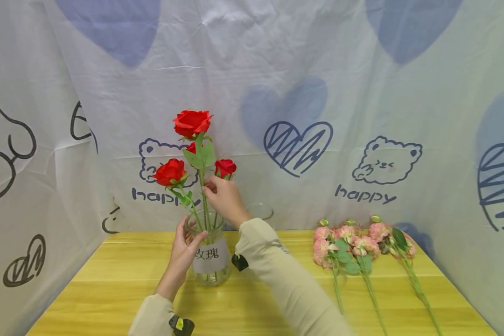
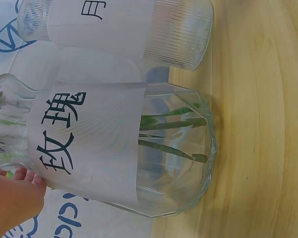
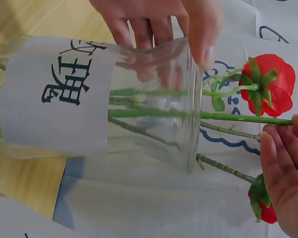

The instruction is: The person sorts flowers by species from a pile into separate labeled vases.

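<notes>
A clear glass vase (image 1: 212, 275) with a white paper label stands on the table, red roses rising from its mouth. My left hand (image 1: 184, 252) holds the vase around its neck, thumb in front near the rim. With thumb and fingertips, my right hand (image 1: 224, 196) pinches the green stem of the tallest rose (image 1: 192, 123). That stem runs down into the vase. Around it are a lower rose (image 1: 170, 172) at left, a small rose (image 1: 225, 168) at right, and one partly hidden by leaves. Stem ends (image 2: 174, 124) show through the glass near the bottom.
A second, ribbed glass vase (image 2: 181, 32) with a paper label stands behind, mostly hidden by my right arm in the head view. Several pink flowers (image 1: 363, 245) with long stems lie at the table's right. A printed cloth (image 1: 298, 186) hangs behind the wooden table (image 1: 109, 289).
</notes>
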The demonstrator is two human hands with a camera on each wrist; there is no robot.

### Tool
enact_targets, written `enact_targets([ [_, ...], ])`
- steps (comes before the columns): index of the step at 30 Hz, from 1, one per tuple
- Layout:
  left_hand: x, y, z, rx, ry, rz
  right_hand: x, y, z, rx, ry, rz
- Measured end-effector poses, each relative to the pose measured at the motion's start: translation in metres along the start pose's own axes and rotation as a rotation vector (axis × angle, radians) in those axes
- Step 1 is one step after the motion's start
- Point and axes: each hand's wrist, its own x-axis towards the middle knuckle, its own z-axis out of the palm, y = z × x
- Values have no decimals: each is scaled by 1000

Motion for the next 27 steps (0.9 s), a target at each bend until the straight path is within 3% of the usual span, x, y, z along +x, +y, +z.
enact_targets([
  [9,0,0,1,0,-1,-1,-1,1,-1,94,10,69],
  [19,-1,1,0,-8,-1,6,0,5,-6,88,-10,112],
  [27,-2,0,1,-9,4,19,-1,12,-14,99,5,96],
])
